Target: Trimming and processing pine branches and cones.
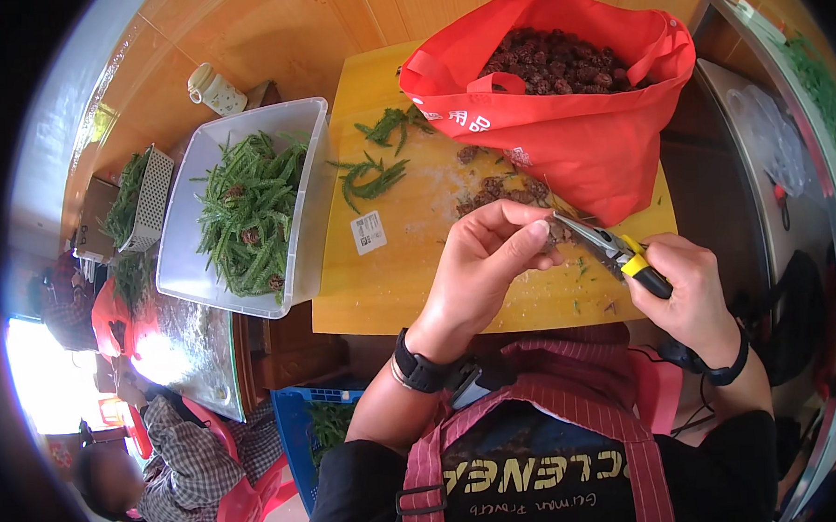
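My left hand (482, 263) pinches a small brown pine cone (559, 232) between thumb and fingers, above the yellow table. My right hand (688, 291) is closed round the black and yellow handles of a pair of pliers (613, 245). The pliers' jaws reach the cone at my left fingertips; whether they bite on it or on a wire is too small to tell. Just beyond my hands, loose brown cones (501, 192) lie on the table, beside a red fabric bag (572, 147) filled with many more pine cones (559, 64).
A clear plastic bin (309, 224) of green sprigs (248, 208) stands left of the yellow table (382, 291). Loose sprigs (372, 179) and a white label (368, 233) lie on the tabletop. A blue crate (300, 434) is below. Another person (189, 467) sits at lower left.
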`<state>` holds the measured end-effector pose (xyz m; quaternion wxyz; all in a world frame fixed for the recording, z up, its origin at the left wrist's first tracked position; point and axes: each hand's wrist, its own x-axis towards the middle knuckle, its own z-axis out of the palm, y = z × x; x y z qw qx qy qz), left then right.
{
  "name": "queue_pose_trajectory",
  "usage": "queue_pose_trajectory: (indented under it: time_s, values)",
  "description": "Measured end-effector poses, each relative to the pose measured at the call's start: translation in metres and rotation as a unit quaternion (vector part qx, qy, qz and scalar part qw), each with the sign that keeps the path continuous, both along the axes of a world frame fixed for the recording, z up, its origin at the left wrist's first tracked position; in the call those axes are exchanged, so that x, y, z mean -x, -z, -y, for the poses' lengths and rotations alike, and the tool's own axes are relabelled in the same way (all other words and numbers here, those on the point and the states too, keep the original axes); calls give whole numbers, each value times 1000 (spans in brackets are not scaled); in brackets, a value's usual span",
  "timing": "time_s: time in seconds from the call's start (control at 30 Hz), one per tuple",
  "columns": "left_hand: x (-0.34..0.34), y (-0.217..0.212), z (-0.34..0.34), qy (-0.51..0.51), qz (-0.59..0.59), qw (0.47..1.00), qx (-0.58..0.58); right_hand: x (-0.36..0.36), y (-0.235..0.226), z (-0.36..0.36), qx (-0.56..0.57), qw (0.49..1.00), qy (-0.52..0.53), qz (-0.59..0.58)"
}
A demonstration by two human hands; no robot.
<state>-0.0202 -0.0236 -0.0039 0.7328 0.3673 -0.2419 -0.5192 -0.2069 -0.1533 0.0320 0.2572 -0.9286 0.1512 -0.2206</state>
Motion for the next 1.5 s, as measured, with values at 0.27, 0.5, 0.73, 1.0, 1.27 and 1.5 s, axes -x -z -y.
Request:
queue_pose_trajectory:
  time_s: [0.27,0.5,0.73,1.0,1.27,1.5]
  values:
    - [16,1,3,-217,323,921,30,0,-4,-1,-26,999,8,-23]
    - [11,1,2,-296,605,733,92,3,-9,1,-81,994,10,-70]
    - [11,6,1,-275,546,789,58,7,-16,9,-197,972,-35,-123]
    - [-4,28,-5,-135,80,987,-18,26,54,47,-74,987,62,-130]
    - [-8,38,-2,-110,71,991,-21,3,66,46,117,980,-5,-159]
    - [-10,36,0,-97,260,960,-45,-69,54,-5,-525,846,-75,53]
